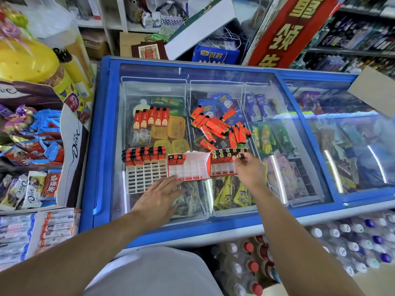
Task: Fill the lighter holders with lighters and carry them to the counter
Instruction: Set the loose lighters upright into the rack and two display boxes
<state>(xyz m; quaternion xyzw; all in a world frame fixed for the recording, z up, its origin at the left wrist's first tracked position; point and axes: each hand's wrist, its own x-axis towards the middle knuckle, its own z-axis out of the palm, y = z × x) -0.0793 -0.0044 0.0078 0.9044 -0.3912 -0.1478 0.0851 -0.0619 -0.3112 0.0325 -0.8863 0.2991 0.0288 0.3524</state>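
Observation:
Three lighter holders stand in a row on the freezer's glass lid. The white grid holder [147, 176] on the left carries lighters along its far rows. In the far left corner of the middle red-and-white holder [189, 167] stand two lighters. The right holder [223, 167] has its back rows filled. My right hand [249, 169] pinches a red lighter [240, 156] over the right holder's far right corner. My left hand [158, 199] lies flat on the glass, fingertips touching the middle holder's front edge. A loose pile of red lighters [218, 127] and a neat row of lighters [151, 117] lie further back.
The blue-framed chest freezer [102, 146] holds ice cream under sliding glass. Candy and Dove chocolate displays [32, 167] crowd the left. Bottled water packs [342, 242] sit on the floor at the right front. Shelves and a red sign [286, 30] stand behind.

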